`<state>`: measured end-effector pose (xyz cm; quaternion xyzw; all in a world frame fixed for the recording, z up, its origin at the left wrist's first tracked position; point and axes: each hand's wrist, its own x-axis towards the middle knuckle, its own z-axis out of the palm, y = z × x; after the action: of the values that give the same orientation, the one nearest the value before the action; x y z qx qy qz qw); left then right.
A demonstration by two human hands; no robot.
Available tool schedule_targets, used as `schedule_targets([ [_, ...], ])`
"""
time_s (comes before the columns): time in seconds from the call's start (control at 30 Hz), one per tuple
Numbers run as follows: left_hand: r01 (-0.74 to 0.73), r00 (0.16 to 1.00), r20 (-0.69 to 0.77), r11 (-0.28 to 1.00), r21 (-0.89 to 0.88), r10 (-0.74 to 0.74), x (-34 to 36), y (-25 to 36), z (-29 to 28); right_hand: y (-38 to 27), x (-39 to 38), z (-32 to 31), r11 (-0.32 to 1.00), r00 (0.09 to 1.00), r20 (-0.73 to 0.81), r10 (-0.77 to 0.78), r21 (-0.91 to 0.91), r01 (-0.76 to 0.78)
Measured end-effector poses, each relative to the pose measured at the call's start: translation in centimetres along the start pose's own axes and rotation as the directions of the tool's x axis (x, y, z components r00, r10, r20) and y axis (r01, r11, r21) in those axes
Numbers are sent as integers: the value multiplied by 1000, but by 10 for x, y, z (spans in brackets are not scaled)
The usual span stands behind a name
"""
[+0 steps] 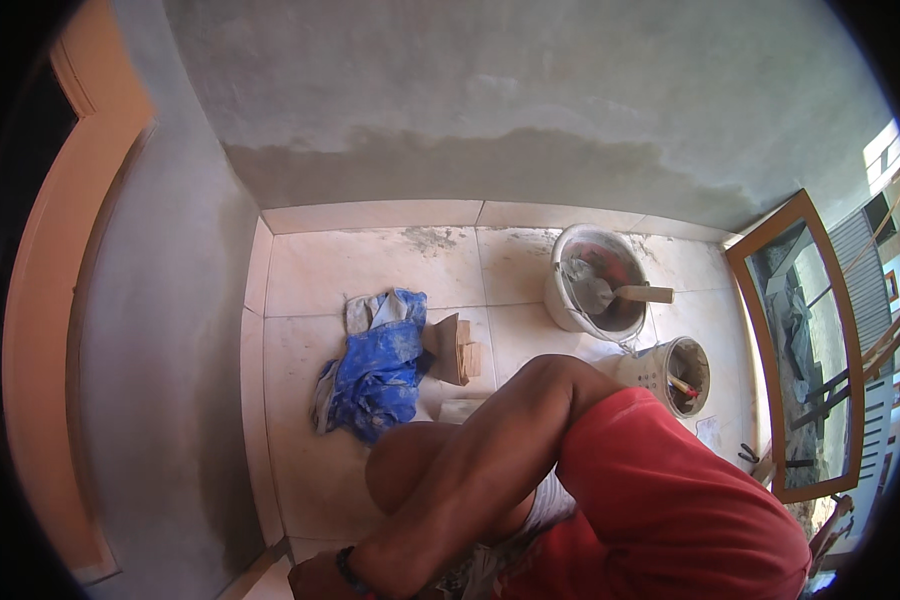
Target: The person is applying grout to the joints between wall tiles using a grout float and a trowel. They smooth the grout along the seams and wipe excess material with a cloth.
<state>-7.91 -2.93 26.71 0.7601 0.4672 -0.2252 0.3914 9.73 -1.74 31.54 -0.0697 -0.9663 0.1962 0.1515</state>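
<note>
Lying crumpled on glossy cream floor tiles [315,262]: a blue-and-grey, smeared cloth [375,375], ahead of the right hand [312,578] and well apart from it. Hand mostly cut off by the lower edge; cannot tell whether fingers are spread or closed. Brown, blocky, layered piece [457,350] beside cloth. Round, pale-rimmed, crusted bucket [561,303] farther off, pale-handled tool [642,294] inside.

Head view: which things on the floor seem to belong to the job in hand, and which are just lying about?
Probably for the job: pale bucket, pale-handled tool resting in it, perforated container.

Probably just lying about: crumpled blue cloth, brown piece beside it, material unclear.
</note>
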Motion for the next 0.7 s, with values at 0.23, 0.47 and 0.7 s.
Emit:
schedule_targets([
  [0.23, -1, 1000, 10, 1000, 5, 1, 6, -3, 0, 7, -3, 14, 999, 983, -182, -1, 48, 10],
  [0.47, -27, 999, 29, 1000, 5, 27, 15, -2, 3, 5, -9, 14, 990, 982, -150, 111, 103, -96],
  [0.7, -31, 999, 11, 999, -35, 31, -3, -22, 12, -14, -15, 7, 961, 971, -103, 214, 202, -191],
])
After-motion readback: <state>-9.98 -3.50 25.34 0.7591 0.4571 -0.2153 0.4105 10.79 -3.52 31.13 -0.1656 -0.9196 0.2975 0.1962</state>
